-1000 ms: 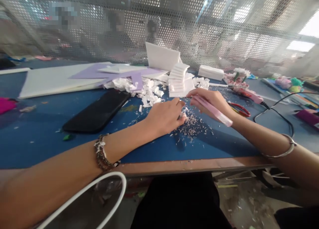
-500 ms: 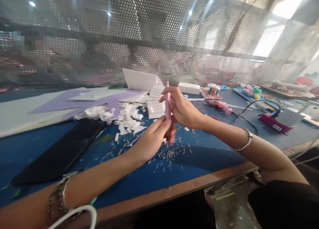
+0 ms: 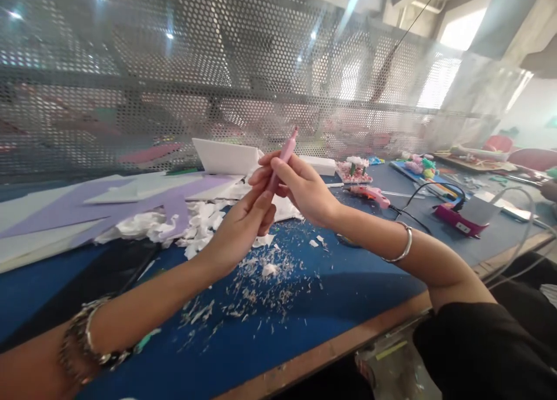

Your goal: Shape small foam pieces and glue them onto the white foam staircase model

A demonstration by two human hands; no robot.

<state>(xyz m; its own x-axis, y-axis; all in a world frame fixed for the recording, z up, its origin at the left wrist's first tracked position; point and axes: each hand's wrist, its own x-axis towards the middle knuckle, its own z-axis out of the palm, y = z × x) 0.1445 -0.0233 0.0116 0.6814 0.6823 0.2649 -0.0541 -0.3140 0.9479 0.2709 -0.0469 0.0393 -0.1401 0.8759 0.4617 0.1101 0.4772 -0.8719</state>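
A slim pink marker (image 3: 285, 155) is held up over the table, its narrow tip pointing up and slightly right. My left hand (image 3: 243, 223) is closed round its lower end. Higher up, my right hand (image 3: 307, 188) pinches the marker between thumb and fingers. Below my hands, thin white shavings (image 3: 256, 295) are strewn on the blue tabletop (image 3: 361, 307), with a small white lump (image 3: 270, 269) among them. Torn white scraps (image 3: 204, 223) are piled behind my left hand.
White and purple sheets (image 3: 130, 200) lie at left, near a black flat object (image 3: 87, 284). A white board (image 3: 226, 156) stands behind. At right are a pink glue gun (image 3: 372, 195) with a cord, a purple pouch-like item (image 3: 459, 219) and pompoms (image 3: 420, 163). A perforated screen (image 3: 261, 69) closes the back.
My left hand has risen from the shavings and taken hold of the marker. The marker has swung tip up, leaving the white lump on the table. The view has turned right.
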